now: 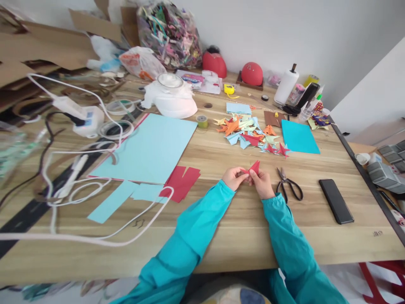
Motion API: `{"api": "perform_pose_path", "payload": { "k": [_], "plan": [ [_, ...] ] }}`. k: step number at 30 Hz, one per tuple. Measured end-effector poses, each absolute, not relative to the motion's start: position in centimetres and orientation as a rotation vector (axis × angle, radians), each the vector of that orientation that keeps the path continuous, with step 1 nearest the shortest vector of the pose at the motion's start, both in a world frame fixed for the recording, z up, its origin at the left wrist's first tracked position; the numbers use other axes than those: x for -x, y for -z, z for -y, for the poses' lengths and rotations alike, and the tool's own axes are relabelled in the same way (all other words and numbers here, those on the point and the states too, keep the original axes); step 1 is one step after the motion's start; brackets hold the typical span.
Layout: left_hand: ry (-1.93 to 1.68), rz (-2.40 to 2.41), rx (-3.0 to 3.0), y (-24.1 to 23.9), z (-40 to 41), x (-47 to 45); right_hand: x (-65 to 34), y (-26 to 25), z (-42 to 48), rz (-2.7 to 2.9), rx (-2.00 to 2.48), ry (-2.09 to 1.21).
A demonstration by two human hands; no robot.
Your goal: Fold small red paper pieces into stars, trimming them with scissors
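Between my two hands is a small folded red paper crane (255, 166), its pointed tip sticking up. My left hand (233, 178) pinches its left point, thumb and fingers closed. On the other side my right hand (263, 184) grips its body with the thumb on top; the fingers underneath are partly hidden. Just beyond lies a pile of folded paper cranes (245, 128) in orange, pale blue, green and red. Black-handled scissors (288, 185) rest right of my right hand. Red paper pieces (182, 183) lie to the left of my left hand.
Large light-blue sheets (152, 145) and cut strips (112, 202) cover the left side, with a white cable (139, 240) looping across. A black phone (336, 201) lies at right. Farther back are a turquoise paper square (300, 137), a yellow tape measure (229, 88) and red pincushions (252, 73).
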State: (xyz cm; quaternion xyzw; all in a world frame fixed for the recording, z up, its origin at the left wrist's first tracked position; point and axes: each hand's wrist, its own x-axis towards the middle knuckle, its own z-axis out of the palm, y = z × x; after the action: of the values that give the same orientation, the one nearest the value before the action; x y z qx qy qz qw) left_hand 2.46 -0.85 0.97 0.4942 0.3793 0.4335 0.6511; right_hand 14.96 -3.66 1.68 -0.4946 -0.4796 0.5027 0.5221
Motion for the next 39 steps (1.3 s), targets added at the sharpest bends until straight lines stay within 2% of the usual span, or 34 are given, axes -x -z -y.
{"api": "perform_pose_path", "payload": {
  "k": [9,22,39],
  "plan": [
    [-0.928,-0.746,-1.042,-1.5,0.9,-2.4,-15.2,-1.5,3.7,1.021,1.004,-1.408],
    [-1.029,-0.686,-1.016,1.3,-0.6,-2.6,-14.8,-1.1,3.5,0.924,0.952,-1.430],
    [-1.030,-0.649,-1.006,0.3,-0.3,-2.3,-14.4,-1.2,3.6,1.005,0.995,-1.368]
  ]
}}
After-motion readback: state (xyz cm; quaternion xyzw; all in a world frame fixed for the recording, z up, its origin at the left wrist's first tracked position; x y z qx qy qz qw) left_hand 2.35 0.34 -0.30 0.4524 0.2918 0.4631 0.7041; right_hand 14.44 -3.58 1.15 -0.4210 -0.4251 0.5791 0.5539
